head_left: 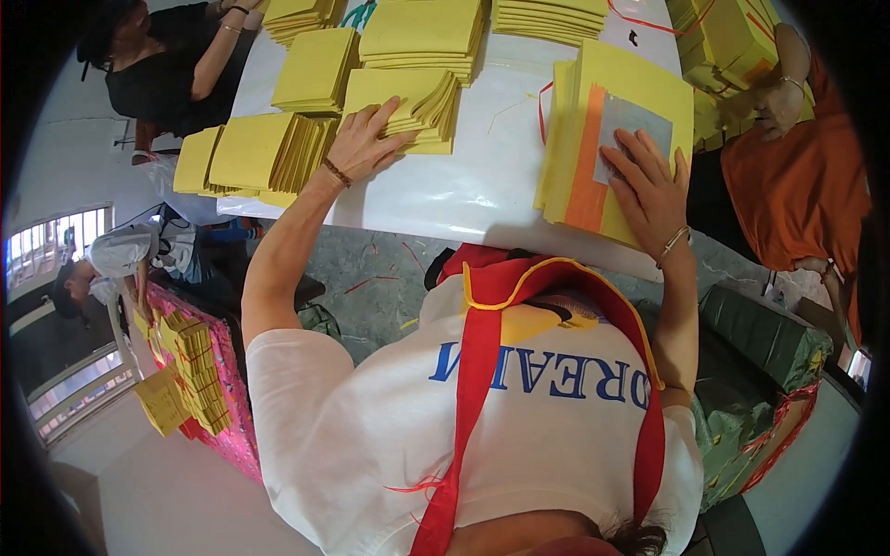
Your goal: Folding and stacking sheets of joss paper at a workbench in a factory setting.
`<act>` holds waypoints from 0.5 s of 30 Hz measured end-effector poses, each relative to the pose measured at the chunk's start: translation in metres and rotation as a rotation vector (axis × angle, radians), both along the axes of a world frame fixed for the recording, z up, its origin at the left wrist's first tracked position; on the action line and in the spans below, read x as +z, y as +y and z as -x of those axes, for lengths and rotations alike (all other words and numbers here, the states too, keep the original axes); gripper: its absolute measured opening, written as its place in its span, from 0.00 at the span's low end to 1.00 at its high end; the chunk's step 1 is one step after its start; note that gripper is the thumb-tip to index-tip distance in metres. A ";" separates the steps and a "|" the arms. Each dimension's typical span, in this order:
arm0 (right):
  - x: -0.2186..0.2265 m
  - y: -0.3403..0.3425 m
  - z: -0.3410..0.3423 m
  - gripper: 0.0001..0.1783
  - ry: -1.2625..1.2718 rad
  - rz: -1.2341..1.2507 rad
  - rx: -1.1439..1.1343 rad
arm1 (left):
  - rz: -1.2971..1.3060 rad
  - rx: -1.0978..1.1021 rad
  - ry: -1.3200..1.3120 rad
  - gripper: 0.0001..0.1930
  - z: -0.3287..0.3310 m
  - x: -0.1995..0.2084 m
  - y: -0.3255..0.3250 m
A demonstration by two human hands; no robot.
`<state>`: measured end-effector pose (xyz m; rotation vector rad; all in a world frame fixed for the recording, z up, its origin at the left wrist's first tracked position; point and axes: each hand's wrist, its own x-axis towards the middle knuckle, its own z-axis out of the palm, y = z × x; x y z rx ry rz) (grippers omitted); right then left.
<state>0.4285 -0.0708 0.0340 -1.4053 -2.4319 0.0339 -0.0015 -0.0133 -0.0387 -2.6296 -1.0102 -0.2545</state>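
Observation:
My left hand (366,141) lies with fingers stretched out on the near edge of a stack of folded yellow paper (403,97). The right edges of that stack curl and fan apart. On the right side of the table, my right hand (652,185) rests flat, fingers a little apart, on a thick stack of large yellow sheets (677,88). Down the top of this stack runs an orange strip (589,162), with a grey rectangular patch (640,120) beside it, partly under my fingers.
More yellow paper stacks (250,153) cover the table's (491,176) left and far parts. Across on the right, a person in orange (797,176) stands by yellow bundles (728,46). Another in black (158,69) is at the far left. Green wrapped bales (742,389) stand by my right side.

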 end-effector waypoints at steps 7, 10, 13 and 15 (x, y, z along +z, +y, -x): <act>0.001 0.001 0.001 0.18 0.006 -0.006 0.000 | 0.038 0.004 0.025 0.23 -0.002 0.004 0.000; 0.000 0.001 0.001 0.18 0.014 -0.010 0.007 | 0.003 -0.016 0.114 0.27 0.002 0.007 -0.002; 0.000 0.001 0.000 0.18 0.007 -0.012 0.005 | -0.005 -0.095 0.145 0.30 0.006 0.009 0.000; 0.000 0.001 0.001 0.18 0.007 -0.013 0.007 | 0.169 0.045 -0.088 0.32 0.003 0.012 0.001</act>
